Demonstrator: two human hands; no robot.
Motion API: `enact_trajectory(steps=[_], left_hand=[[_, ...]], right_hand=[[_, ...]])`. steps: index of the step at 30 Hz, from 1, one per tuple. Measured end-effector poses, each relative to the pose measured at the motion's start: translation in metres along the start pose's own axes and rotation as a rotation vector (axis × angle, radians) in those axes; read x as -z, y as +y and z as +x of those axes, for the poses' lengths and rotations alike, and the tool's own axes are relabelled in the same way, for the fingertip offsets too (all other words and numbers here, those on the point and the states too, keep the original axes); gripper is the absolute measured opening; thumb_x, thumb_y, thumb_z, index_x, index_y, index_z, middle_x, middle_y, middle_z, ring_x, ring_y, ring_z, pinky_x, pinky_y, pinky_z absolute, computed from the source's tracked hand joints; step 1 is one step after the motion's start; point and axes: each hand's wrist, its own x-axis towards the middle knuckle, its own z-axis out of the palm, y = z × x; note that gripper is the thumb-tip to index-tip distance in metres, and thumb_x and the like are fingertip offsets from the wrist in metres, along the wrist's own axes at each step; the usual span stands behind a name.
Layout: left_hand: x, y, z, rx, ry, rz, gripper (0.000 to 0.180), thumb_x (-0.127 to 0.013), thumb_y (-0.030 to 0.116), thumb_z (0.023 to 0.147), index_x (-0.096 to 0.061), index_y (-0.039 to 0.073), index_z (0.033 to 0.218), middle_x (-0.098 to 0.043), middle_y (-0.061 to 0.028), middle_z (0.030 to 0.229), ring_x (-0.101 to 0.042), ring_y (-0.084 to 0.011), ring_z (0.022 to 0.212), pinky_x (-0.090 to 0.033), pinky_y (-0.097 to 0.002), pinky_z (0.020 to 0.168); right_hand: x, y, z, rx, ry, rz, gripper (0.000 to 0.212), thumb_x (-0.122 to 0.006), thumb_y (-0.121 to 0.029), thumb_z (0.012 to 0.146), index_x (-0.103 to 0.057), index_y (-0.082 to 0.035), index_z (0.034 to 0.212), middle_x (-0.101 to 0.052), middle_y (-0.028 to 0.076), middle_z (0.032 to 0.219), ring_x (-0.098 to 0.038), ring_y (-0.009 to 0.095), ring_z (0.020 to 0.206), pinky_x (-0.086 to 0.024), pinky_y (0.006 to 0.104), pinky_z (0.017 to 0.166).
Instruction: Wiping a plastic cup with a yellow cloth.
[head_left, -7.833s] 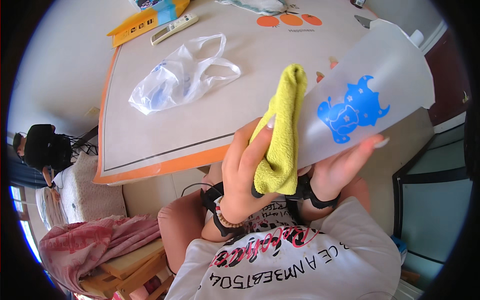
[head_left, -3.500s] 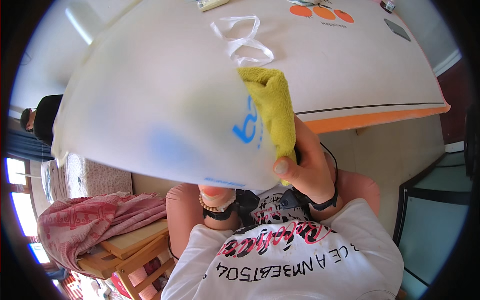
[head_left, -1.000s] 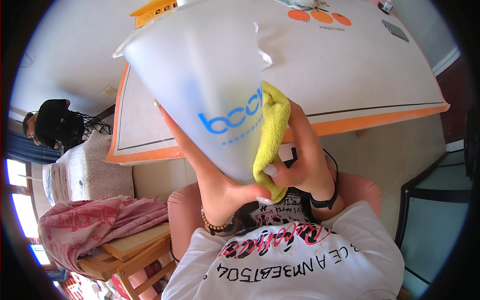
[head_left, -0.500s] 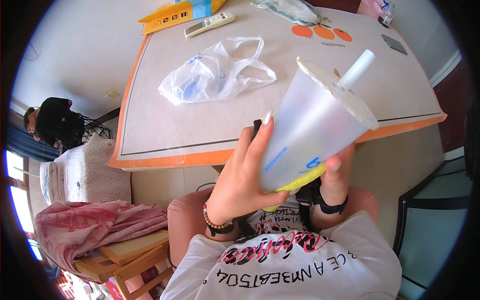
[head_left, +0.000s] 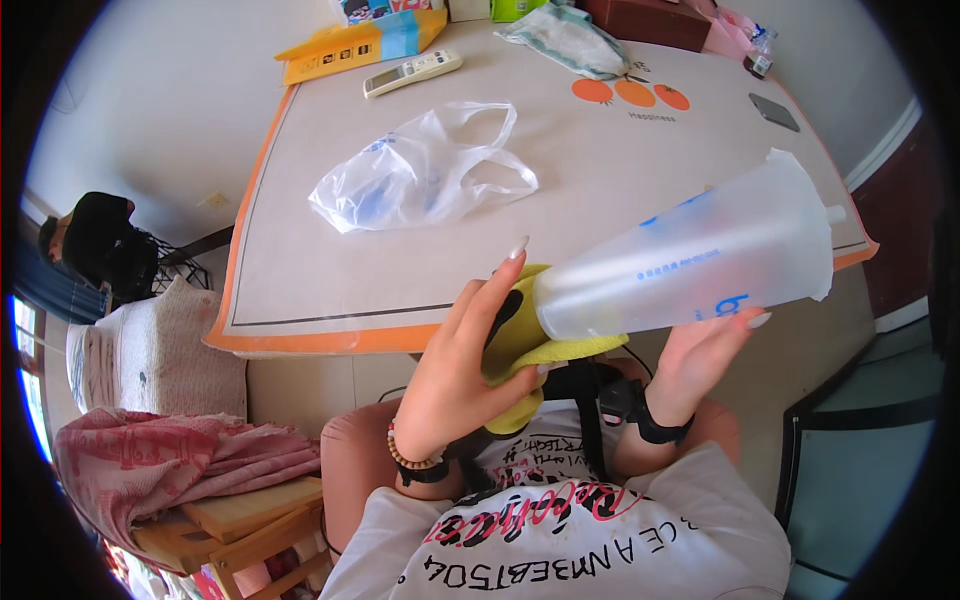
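A frosted plastic drink cup (head_left: 690, 265) is tipped almost onto its side in the air, its lidded end to the right. A bit of the white straw (head_left: 835, 214) shows past the lid. Around and below its narrow base gapes a yellow-green fabric sleeve (head_left: 515, 335) with a black patch. My left hand (head_left: 455, 375) grips this sleeve, thumb in front and forefinger stretched along the far side. Under the cup's near side, my right hand (head_left: 700, 365) supports it with bent fingers. The cup hides part of that hand's grip.
On the table (head_left: 330, 285) lie a white plastic bag (head_left: 415, 175), a remote control (head_left: 412, 73), a yellow package (head_left: 360, 48), a cloth (head_left: 570, 40) and a phone (head_left: 774, 112). A small bottle (head_left: 760, 55) stands far right. A wooden stool (head_left: 250, 520) holds a pink cloth (head_left: 190, 465).
The cup has swung from a slanted upright pose to nearly level and moved right. Its base has come largely out of the sleeve. My right hand has shifted right with it.
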Motion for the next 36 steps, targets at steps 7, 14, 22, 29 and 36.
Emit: enact_trajectory(steps=[7,14,22,29,36], left_hand=[[0.009,-0.018,-0.011,0.184,0.370,-0.296,0.052,-0.054,-0.004,0.069,-0.040,-0.001,0.119,-0.049,-0.0082,0.105,-0.047,-0.0154,0.093,-0.037,-0.0251,0.082],[0.006,0.015,0.008,-0.087,1.278,-0.349,0.044,-0.046,0.010,0.082,-0.037,0.002,0.123,-0.047,-0.0115,0.109,-0.048,-0.0197,0.098,-0.039,-0.0312,0.084],[-0.006,0.038,0.018,-0.269,1.214,-0.451,0.063,-0.063,0.015,0.071,-0.030,0.000,0.123,-0.050,-0.0139,0.102,-0.051,-0.0219,0.090,-0.041,-0.0342,0.081],[-0.009,0.020,0.015,-0.361,0.628,-0.561,0.040,-0.062,0.021,0.074,-0.045,-0.002,0.101,-0.050,-0.0259,0.108,-0.048,-0.0333,0.103,-0.035,-0.0393,0.089],[-0.031,0.015,0.014,-0.037,0.365,-1.027,0.076,-0.058,0.033,0.076,-0.018,-0.001,0.131,-0.026,-0.0191,0.132,-0.026,-0.0261,0.123,-0.021,-0.0367,0.099]], right_hand=[[-0.007,-0.007,0.010,0.196,0.045,-0.282,0.065,-0.051,-0.039,0.082,-0.024,-0.002,0.129,-0.035,0.011,0.126,-0.034,0.023,0.116,-0.024,0.0392,0.098],[-0.008,-0.007,0.002,0.116,-0.335,-0.030,0.096,-0.078,-0.029,0.057,-0.022,0.002,0.128,-0.038,0.016,0.122,-0.044,0.025,0.107,-0.037,0.0391,0.088],[-0.035,-0.031,0.011,0.314,-0.836,-0.312,0.097,-0.080,-0.026,0.053,-0.025,0.000,0.128,-0.044,0.023,0.114,-0.050,0.034,0.098,-0.041,0.0387,0.081],[-0.032,-0.011,0.003,0.165,-0.814,-0.167,0.086,-0.077,-0.025,0.057,-0.030,0.001,0.124,-0.044,0.020,0.116,-0.049,0.028,0.102,-0.040,0.0376,0.085],[-0.021,-0.011,-0.005,-0.114,-0.757,-0.049,0.076,-0.055,-0.044,0.077,-0.022,0.002,0.128,-0.039,0.018,0.123,-0.043,0.027,0.110,-0.035,0.0393,0.091]])
